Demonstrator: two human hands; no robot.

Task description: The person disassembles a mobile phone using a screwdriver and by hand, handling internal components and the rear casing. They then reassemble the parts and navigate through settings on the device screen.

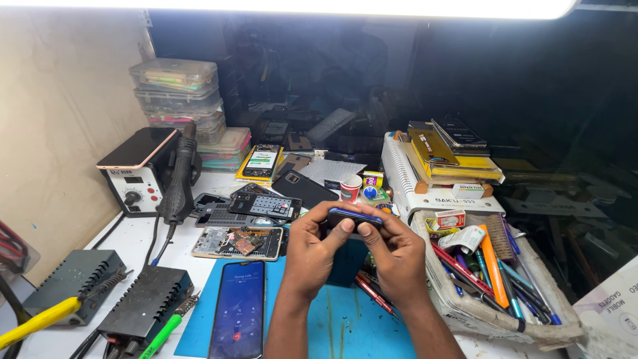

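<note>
Head view: left hand (312,249) and right hand (399,252) each pinch a dark phone (354,217), their grip hiding its face.

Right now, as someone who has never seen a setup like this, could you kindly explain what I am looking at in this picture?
There is one picture, taken by a camera worn on a person's head and looking down at their own two bare hands over a cluttered white workbench.

The left hand and right hand together hold a small dark phone with a blue edge, gripped edge-on between the fingertips.

Beneath the hands lies a blue work mat. On it, to the left, a black smartphone with a lit blue screen lies flat. Behind that is an opened phone with bare circuit parts.

Further left stands a white hot-air station with red buttons, its black handle alongside. On the right, a worn white tray of pens and tools sits beside the hands.
</note>
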